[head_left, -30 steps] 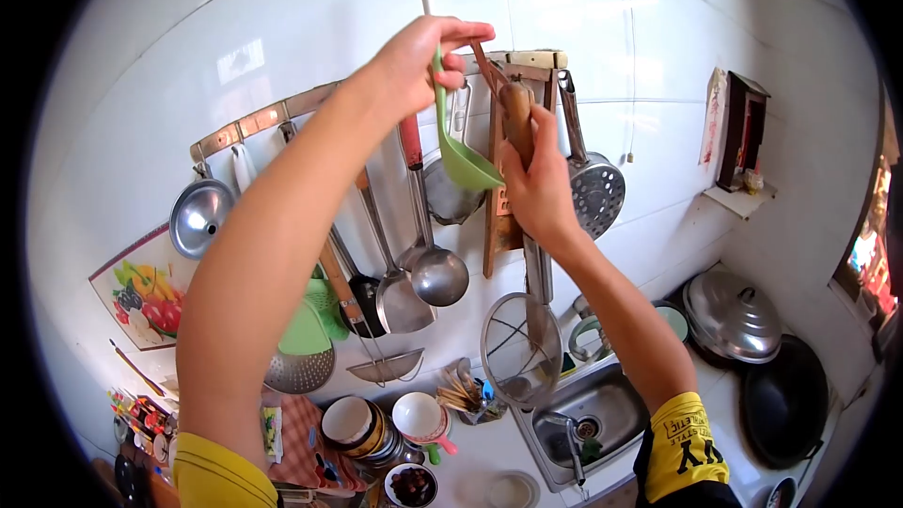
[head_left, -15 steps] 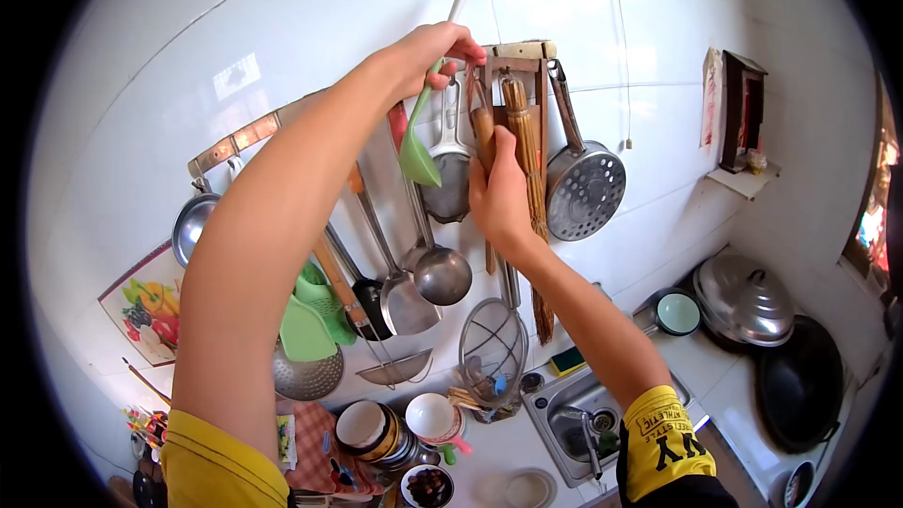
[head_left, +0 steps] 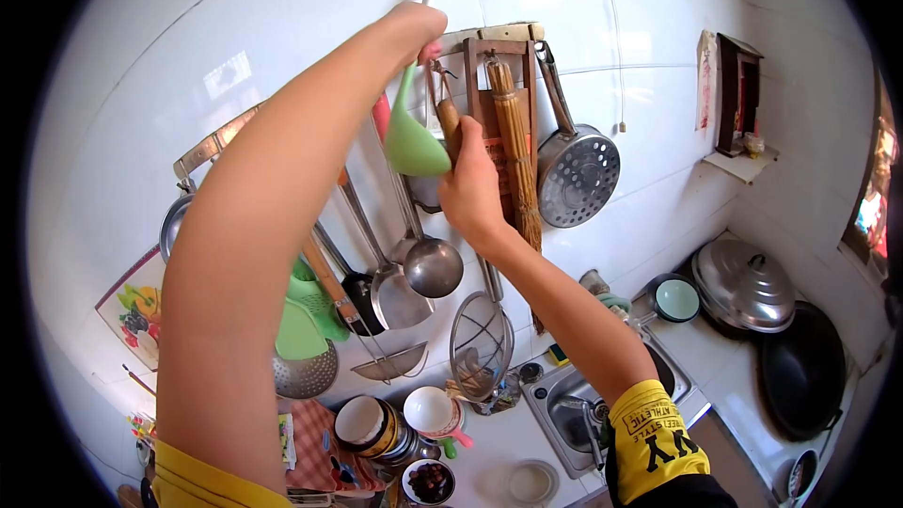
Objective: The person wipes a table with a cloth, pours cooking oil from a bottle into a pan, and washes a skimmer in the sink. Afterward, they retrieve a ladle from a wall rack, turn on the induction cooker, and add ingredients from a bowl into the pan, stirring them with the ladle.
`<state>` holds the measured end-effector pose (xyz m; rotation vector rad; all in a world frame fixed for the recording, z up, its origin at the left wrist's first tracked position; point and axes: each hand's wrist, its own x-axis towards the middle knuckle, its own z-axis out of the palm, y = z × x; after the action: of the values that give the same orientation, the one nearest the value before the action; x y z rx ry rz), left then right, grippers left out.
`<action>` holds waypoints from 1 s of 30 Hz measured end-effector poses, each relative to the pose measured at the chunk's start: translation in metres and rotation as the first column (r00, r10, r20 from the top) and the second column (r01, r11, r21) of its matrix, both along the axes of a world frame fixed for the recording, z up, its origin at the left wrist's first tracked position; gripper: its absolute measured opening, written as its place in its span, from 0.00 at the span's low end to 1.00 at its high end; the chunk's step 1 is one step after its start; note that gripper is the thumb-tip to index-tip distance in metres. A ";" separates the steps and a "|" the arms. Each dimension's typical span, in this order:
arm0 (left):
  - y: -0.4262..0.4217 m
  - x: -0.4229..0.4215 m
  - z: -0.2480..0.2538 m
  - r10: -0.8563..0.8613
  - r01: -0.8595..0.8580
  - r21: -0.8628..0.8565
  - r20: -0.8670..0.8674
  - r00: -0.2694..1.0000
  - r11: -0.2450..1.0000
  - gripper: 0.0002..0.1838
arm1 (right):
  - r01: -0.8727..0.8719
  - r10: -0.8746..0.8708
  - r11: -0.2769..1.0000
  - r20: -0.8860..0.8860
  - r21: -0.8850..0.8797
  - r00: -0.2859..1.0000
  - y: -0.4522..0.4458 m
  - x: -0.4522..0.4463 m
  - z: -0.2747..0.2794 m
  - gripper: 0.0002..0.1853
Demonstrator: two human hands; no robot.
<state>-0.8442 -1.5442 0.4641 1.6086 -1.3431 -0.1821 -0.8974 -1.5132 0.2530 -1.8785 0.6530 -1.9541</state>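
My left hand (head_left: 421, 30) is closed round a ladle with a white handle and green bowl (head_left: 414, 146), up by the hanging rail. The loop of a wood-handled wire strainer reaches its fingertips. My right hand (head_left: 470, 183) is wrapped round the wooden handle of that strainer (head_left: 482, 346), whose round mesh hangs below. Just right of the hands, a bundled straw brush (head_left: 513, 122) hangs in front of a wooden grater (head_left: 475, 85). A steel ladle (head_left: 433, 268) and a spatula (head_left: 400, 299) hang to the lower left.
A perforated skimmer (head_left: 578, 176) hangs at the right of the rail (head_left: 199, 154). Below are stacked bowls (head_left: 359, 420), a bowl of dark red items (head_left: 430, 482) and a sink (head_left: 555, 404). A lidded pot (head_left: 743, 287) and black wok (head_left: 801, 372) stand at right.
Both hands have moved left with the ladle and strainer. The straw brush and grater, largely covered a second ago, now show. The green ladle bowl has turned more toward the camera.
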 end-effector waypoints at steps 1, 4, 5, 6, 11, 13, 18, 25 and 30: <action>0.001 -0.003 0.001 -0.005 0.005 -0.001 0.001 1.000 1.000 0.10 | 0.045 -0.045 0.999 0.003 -0.020 0.999 0.000 0.001 0.001 0.22; 0.005 -0.004 0.001 0.050 -0.100 0.171 0.277 0.960 0.980 0.19 | 0.075 -0.073 0.996 -0.034 0.048 0.997 0.004 0.001 0.002 0.25; 0.007 -0.003 -0.006 0.076 -0.126 0.189 0.251 0.965 0.974 0.19 | 0.074 -0.072 0.994 -0.036 0.080 0.997 0.005 0.000 -0.001 0.25; 0.013 -0.003 -0.011 0.107 -0.153 0.205 0.220 0.969 0.967 0.19 | 0.073 -0.070 0.994 -0.037 0.080 0.997 0.005 -0.001 -0.004 0.25; 0.060 0.004 -0.026 -0.053 0.050 0.095 0.038 0.998 0.994 0.08 | 0.128 -0.123 0.984 -0.050 0.124 0.991 0.009 -0.003 -0.023 0.22; 0.099 0.001 -0.039 -0.109 0.111 0.069 -0.029 0.994 0.991 0.07 | 0.152 -0.152 0.986 -0.008 0.064 0.988 0.005 -0.001 -0.030 0.22; 0.206 0.005 -0.103 -0.294 0.308 0.027 -0.229 0.928 0.951 0.10 | 0.266 -0.260 0.963 -0.122 0.040 0.958 0.005 0.002 -0.034 0.25; 0.357 0.049 -0.224 -0.421 0.418 -0.083 -0.330 0.845 0.904 0.16 | 0.448 -0.420 0.893 -0.425 -0.036 0.802 0.040 -0.014 -0.028 0.32; 0.521 0.096 -0.264 -0.237 0.278 0.040 -0.413 0.879 0.960 0.19 | 0.170 -0.204 0.958 -0.134 -0.229 0.970 0.115 -0.024 -0.029 0.19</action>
<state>-0.7486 -1.0228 0.2005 1.3665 -1.2268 -0.7169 -0.9214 -1.3984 0.2238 -2.1908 0.7124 -2.0826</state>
